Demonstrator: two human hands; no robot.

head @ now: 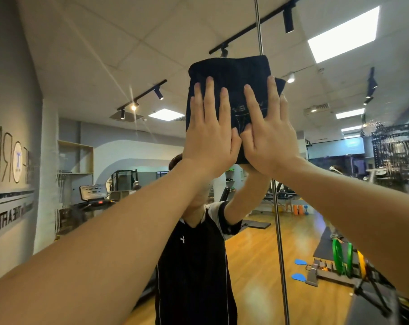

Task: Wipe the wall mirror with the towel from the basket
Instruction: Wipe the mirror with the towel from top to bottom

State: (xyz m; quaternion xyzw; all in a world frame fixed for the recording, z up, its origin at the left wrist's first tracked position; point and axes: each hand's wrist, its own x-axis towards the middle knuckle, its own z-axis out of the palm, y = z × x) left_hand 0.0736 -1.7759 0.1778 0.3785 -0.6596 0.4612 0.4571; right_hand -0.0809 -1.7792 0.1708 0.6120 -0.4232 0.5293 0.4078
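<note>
A folded dark navy towel (234, 73) lies flat against the wall mirror (105, 66), high up in front of me. My left hand (210, 127) presses on its left half with straight, spread fingers. My right hand (266, 127) presses on its right half the same way, thumbs of both hands close together at the towel's lower middle. Both arms reach up from the lower corners of the view. The basket is not in view.
A vertical metal seam (279, 231) between mirror panels runs behind the towel. The mirror reflects a person in a black shirt (194, 266), a gym with a wooden floor, a treadmill (93, 195) at left and weight equipment (339, 259) at right.
</note>
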